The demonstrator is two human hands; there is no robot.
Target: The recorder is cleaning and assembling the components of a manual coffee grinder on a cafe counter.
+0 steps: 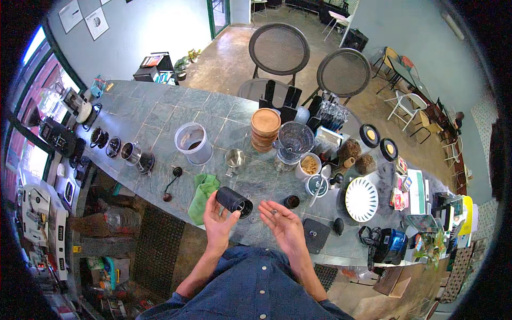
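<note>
On the left of the tiled tabletop a clear plastic container stands far from the person, with a small steel cup to its right and a green cloth lying nearer, by the near edge. Just right of the cloth the left hand grips a black cylinder, likely the body of a hand coffee grinder, its fingers wrapped round it and its open end tilted toward the right. The right hand lies palm up beside it, fingers spread, with a small dark part resting on the palm; nothing is pinched. A small black cup stands on the tabletop just beyond that hand, and a white ribbed plate lies further right. The step in hand appears to be handling the grinder's parts: cylinder in one hand, loose piece in the other. A next move would call for keeping the cylinder steady and closing the fingertips on the small piece without dropping it.
</note>
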